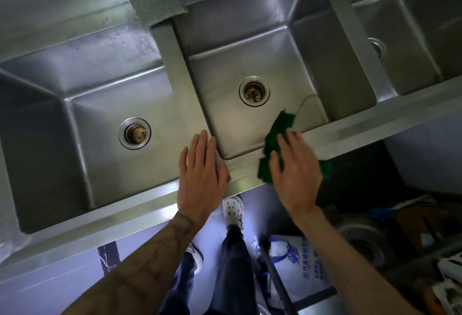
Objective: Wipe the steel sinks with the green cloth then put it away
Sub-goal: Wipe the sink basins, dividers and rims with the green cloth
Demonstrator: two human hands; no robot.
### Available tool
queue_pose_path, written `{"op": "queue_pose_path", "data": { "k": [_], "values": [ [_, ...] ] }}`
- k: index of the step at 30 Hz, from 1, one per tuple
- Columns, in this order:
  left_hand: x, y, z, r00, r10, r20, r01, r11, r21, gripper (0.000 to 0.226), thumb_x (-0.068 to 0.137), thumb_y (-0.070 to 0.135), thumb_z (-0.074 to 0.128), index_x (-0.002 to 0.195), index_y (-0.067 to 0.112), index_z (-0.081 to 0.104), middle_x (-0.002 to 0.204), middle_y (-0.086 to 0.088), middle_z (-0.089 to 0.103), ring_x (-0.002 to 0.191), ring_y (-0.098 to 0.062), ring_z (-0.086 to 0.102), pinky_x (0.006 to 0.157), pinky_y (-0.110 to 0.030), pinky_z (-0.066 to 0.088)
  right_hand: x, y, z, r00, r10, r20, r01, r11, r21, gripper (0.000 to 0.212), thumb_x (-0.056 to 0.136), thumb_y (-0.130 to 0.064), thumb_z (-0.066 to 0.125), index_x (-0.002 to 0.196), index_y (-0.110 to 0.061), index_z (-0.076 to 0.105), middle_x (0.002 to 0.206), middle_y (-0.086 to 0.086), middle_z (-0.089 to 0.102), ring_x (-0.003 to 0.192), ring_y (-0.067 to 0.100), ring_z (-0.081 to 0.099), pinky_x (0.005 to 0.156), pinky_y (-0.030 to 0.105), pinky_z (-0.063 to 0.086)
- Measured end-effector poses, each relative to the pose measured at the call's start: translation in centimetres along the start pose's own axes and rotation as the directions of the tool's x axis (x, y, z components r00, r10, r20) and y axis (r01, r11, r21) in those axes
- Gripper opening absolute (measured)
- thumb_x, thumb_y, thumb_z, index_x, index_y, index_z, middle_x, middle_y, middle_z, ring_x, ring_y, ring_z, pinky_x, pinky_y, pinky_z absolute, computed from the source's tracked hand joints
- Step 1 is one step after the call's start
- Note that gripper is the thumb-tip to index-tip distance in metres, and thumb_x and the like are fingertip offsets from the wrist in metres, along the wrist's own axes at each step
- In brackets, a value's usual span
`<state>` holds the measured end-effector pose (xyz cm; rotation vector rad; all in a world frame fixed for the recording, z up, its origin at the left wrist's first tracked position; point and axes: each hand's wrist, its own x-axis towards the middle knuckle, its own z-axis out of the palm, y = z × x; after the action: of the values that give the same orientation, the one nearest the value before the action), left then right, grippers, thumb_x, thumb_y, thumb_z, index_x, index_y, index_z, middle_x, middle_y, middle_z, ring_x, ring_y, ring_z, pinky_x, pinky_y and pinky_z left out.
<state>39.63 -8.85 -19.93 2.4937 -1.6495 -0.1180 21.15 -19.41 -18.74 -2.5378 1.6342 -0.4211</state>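
Right hand (296,164) flat on green cloth (273,144) at middle sink's (250,47) front rim, left hand (201,174) beside.

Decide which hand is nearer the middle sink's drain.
Right. The right hand presses the green cloth just below-right of the drain; the left hand lies further away.

Only one view here, the camera on my head, and it looked almost straight down from above the sink unit. It faced forward and down, so the front rim (375,124) ran slantwise from lower left to right of the frame, tilted. It sat close: the middle basin (262,47) filled the upper centre, the left basin (62,114) the left side, a third basin (425,27) was cut off at upper right. My forearms entered from the bottom edge, my shoes (233,208) and the floor showed at bottom centre. The wide lens bent the edges.
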Motion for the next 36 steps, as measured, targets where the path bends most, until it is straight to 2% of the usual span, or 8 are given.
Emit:
{"op": "queue_pose_path", "data": {
  "k": [3,6,11,14,18,22,28,36],
  "values": [
    [-0.1,-0.6,0.0,1.0,0.011,-0.006,-0.011,0.999,-0.031,0.054,0.11,0.028,0.031,0.157,0.005,0.044,0.17,-0.016,0.035,0.158,-0.031,0.033,0.125,-0.056,0.032,-3.5,-6.4,1.4,0.987,-0.154,0.038,0.15,0.984,0.092,0.044,0.109,-0.037,0.05,0.139,-0.01,0.065,0.151,0.013,0.058,0.141,0.029,0.054,0.116,0.043,0.044],
    [-1.0,-2.3,-0.3,0.999,0.042,-0.004,-0.042,0.999,-0.023,0.053,0.112,0.027,0.029,0.157,0.004,0.044,0.169,-0.014,0.036,0.157,-0.03,0.035,0.125,-0.055,0.032,-3.8,-7.2,1.8,0.966,-0.255,0.052,0.247,0.961,0.123,0.041,0.108,-0.036,0.054,0.138,-0.01,0.067,0.148,0.013,0.061,0.138,0.028,0.058,0.113,0.042,0.048],
    [-3.5,-6.1,-0.9,0.999,0.034,-0.007,-0.034,0.999,0.0,0.053,0.11,0.028,0.037,0.157,0.005,0.044,0.169,-0.015,0.037,0.155,-0.032,0.038,0.125,-0.054,0.032,-1.2,-2.2,0.3,0.998,-0.053,0.038,0.053,0.999,0.009,0.04,0.107,-0.032,0.054,0.139,-0.01,0.065,0.149,0.011,0.06,0.135,0.029,0.059,0.112,0.045,0.049],
    [-3.7,-6.6,-0.6,1.0,-0.019,0.008,0.019,1.0,-0.024,0.053,0.109,0.029,0.039,0.155,0.005,0.046,0.166,-0.015,0.042,0.152,-0.032,0.043,0.123,-0.054,0.035,-2.3,-5.0,0.8,0.996,0.084,0.006,-0.084,0.996,-0.015,0.042,0.11,-0.032,0.049,0.141,-0.007,0.063,0.151,0.014,0.057,0.137,0.033,0.057,0.114,0.046,0.046],
    [-3.5,-6.5,-0.2,0.996,-0.064,0.061,0.065,0.998,-0.019,0.052,0.108,0.032,0.036,0.152,0.009,0.051,0.162,-0.014,0.048,0.149,-0.031,0.047,0.121,-0.052,0.037,-6.0,-12.9,1.8,0.992,-0.054,0.113,0.047,0.997,0.063,0.053,0.111,-0.038,0.044,0.152,-0.005,0.051,0.158,0.02,0.047,0.145,0.034,0.048,0.119,0.043,0.041],
    [-3.5,-6.3,-0.3,0.993,-0.093,0.073,0.095,0.995,-0.018,0.051,0.11,0.033,0.031,0.15,0.01,0.054,0.159,-0.013,0.052,0.147,-0.03,0.05,0.121,-0.052,0.037,-5.0,-12.9,2.3,0.982,-0.133,0.131,0.132,0.991,0.017,0.052,0.111,-0.034,0.044,0.155,-0.005,0.046,0.16,0.02,0.044,0.146,0.033,0.047,0.118,0.041,0.042],
    [-3.3,-5.9,-0.7,0.991,-0.108,0.072,0.109,0.994,-0.004,0.054,0.109,0.033,0.028,0.148,0.008,0.055,0.157,-0.013,0.054,0.145,-0.029,0.051,0.119,-0.052,0.038,5.2,-15.9,5.6,0.977,-0.075,0.197,0.055,0.993,0.107,0.057,0.112,-0.038,0.039,0.158,-0.005,0.037,0.159,0.023,0.044,0.142,0.038,0.05,0.111,0.049,0.049],
    [-3.1,-5.9,-1.0,0.983,-0.115,0.142,0.119,0.993,-0.019,0.058,0.107,0.039,0.028,0.15,0.007,0.053,0.159,-0.014,0.052,0.148,-0.03,0.048,0.122,-0.054,0.036,3.8,-15.0,5.2,0.969,-0.135,0.207,0.113,0.987,0.112,0.056,0.112,-0.038,0.038,0.16,-0.009,0.035,0.158,0.022,0.045,0.141,0.037,0.051,0.111,0.048,0.05]
  ]
}}
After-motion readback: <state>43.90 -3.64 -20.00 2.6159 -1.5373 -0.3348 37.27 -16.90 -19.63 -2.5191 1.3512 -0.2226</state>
